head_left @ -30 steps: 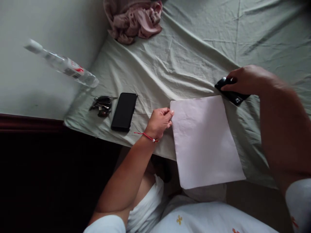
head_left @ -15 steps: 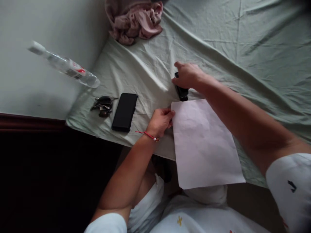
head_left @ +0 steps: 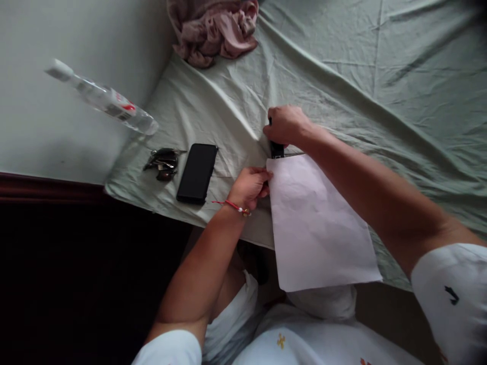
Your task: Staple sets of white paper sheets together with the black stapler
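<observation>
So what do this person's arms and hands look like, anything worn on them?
Both arms are bare up to short white sleeves. The left hand has a thin red string bracelet with small beads at the wrist. The right hand wears nothing visible; the right sleeve carries a small dark printed mark.

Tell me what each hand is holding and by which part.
The right hand grips a small black stapler-like tool from above, at the paper's top left corner. The left hand pinches the paper's left edge near that corner.
</observation>
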### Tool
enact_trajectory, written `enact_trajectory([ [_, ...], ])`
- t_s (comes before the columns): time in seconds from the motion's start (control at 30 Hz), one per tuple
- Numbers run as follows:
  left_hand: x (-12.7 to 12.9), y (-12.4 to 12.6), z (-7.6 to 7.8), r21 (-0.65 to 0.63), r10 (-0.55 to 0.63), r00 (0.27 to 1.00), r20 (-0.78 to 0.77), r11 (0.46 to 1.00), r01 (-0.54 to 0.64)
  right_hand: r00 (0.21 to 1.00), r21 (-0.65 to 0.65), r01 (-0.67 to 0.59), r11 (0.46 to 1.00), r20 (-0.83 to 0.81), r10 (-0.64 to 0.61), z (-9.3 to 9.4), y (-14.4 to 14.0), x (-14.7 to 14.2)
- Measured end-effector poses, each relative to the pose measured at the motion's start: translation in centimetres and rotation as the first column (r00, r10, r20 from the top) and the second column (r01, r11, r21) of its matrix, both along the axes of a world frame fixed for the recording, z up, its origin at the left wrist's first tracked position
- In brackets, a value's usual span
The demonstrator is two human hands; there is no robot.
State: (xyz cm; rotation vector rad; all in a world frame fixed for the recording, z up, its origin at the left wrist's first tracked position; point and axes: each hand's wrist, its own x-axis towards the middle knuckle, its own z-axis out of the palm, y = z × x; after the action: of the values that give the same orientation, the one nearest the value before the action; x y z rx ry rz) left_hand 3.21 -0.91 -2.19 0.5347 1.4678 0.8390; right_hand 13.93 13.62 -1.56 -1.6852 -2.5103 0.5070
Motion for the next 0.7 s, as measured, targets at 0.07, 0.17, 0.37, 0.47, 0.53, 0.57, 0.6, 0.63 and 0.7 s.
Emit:
enact_trajectory([
  [0.07,0.0,0.2,0.2,-0.027,0.021,1.000,0.013,0.999,-0.021,0.999,-0.033,0.024,0.999,0.022,-0.023,0.6,-0.5,-0.2],
  [0.17,0.1,0.4,0.5,-0.050,0.038,0.999,0.020,0.998,-0.037,0.997,-0.072,0.054,0.996,0.050,-0.051,1.2,-1.1,-0.6],
  [0.37,0.2,0.4,0.4,-0.045,0.028,1.000,0.010,0.999,-0.027,0.996,-0.087,0.074,0.993,0.053,-0.069,1.2,-1.6,-0.9],
  [0.47,0.3,0.3,0.1,-0.019,0.009,1.000,0.010,1.000,-0.009,0.998,-0.086,0.052,0.995,0.049,-0.048,0.9,-1.7,-0.8],
  [0.53,0.4,0.2,-0.1,-0.005,-0.003,1.000,0.000,1.000,0.003,0.998,-0.077,0.051,0.996,0.028,-0.049,0.7,-1.7,-0.8],
  [0.57,0.4,0.1,-0.2,0.000,-0.005,1.000,-0.005,1.000,0.005,0.998,-0.072,0.054,0.996,0.018,-0.053,0.5,-1.8,-0.8],
  [0.6,0.5,0.1,-0.2,0.003,-0.003,1.000,-0.008,1.000,0.003,0.998,-0.067,0.058,0.996,0.007,-0.058,0.3,-1.9,-0.8],
  [0.63,0.5,0.1,-0.3,0.001,0.003,1.000,-0.009,1.000,-0.003,0.998,-0.063,0.065,0.996,-0.005,-0.065,0.1,-2.0,-0.8],
  [0.7,0.6,0.1,-0.3,-0.010,0.016,1.000,-0.006,1.000,-0.016,0.995,-0.055,0.094,0.994,-0.029,-0.095,-0.3,-2.5,-0.8],
])
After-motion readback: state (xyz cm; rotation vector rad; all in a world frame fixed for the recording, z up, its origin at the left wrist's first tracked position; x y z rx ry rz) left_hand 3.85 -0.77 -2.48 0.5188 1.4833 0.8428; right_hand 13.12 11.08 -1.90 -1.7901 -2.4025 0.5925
